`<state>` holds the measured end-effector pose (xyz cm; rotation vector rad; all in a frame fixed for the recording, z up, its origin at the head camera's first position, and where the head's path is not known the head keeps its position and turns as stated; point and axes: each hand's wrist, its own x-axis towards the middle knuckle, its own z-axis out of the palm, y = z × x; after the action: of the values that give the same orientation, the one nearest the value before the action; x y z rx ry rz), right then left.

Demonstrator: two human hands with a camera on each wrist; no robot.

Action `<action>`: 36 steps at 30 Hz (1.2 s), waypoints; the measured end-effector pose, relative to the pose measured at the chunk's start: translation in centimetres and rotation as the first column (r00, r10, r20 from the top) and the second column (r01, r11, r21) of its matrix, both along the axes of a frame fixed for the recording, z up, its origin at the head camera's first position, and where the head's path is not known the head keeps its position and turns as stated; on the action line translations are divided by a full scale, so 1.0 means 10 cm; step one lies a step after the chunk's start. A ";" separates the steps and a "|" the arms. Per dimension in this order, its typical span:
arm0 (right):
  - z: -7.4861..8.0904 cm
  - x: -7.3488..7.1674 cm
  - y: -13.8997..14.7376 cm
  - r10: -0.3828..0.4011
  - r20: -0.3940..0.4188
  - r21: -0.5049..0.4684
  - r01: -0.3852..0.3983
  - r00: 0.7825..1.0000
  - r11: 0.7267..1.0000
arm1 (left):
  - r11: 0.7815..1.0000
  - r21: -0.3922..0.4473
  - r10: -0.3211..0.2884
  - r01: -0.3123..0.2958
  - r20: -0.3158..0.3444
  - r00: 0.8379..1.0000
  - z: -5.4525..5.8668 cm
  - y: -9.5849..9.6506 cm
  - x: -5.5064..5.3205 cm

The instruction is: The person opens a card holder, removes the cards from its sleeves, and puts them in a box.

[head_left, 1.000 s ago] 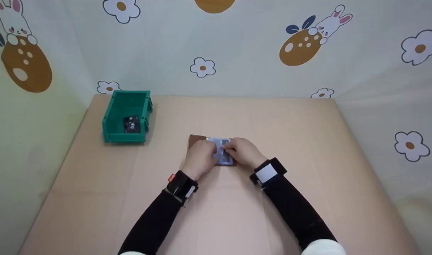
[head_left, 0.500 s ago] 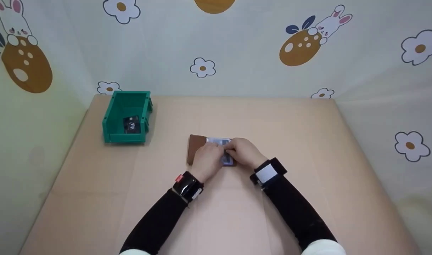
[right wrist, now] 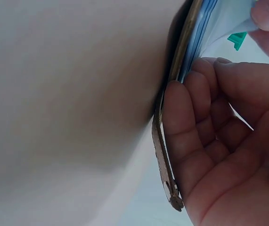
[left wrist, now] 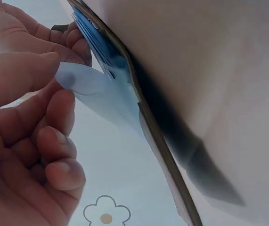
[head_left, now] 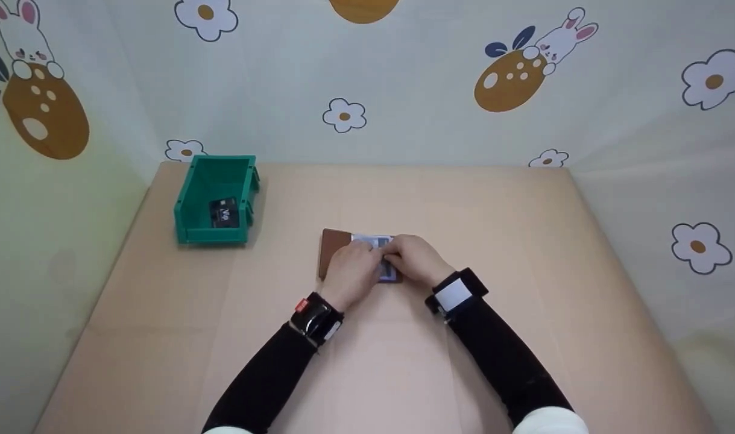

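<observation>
The thumb and forefinger of the left hand (head_left: pixel 352 271) are pinching one clear page (left wrist: pixel 80 77) by its edge; in the left wrist view this page is lifted away from the other pages (left wrist: pixel 99 44) and makes a curve. The other fingers of this hand are curled toward the palm. The right hand (head_left: pixel 419 259) has its fingers bent, and the tips of thumb and forefinger come together just at the pages; I cannot tell if a page is held between them. In the right wrist view its little finger lies along the wallet.

The wallet (head_left: pixel 333 247) lies open on the table, in the centre of the head frame. Its plain brown cover is on the left side, and the pages, bluish and partly hidden by the hands, are on the right side.

Around each wrist is a black band; the left band (head_left: pixel 316 319) bears a red tag (head_left: pixel 301 305), and the right band (head_left: pixel 459 294) bears a white patch (head_left: pixel 453 295). At upper left of the frame, well apart from the hands, stands a green bin (head_left: pixel 211 235). Inside it, near the front wall, is a black card (head_left: pixel 225 213) with "Vip" on it. The table (head_left: pixel 524 337) is beige. Behind it hangs a pale cloth (head_left: pixel 403 66) with printed flowers and rabbits.
</observation>
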<state>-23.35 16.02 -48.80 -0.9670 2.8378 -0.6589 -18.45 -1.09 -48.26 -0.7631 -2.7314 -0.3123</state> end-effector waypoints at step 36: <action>0.03 0.06 -0.05 -0.146 0.006 0.038 0.146 0.989 0.989 | 0.900 0.194 0.281 -0.390 0.425 0.860 0.20 -0.48 0.03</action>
<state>-22.79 15.56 -48.49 -0.7546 2.9228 -0.6184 -18.11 -5.93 -46.26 -0.1405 -3.0181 -0.8163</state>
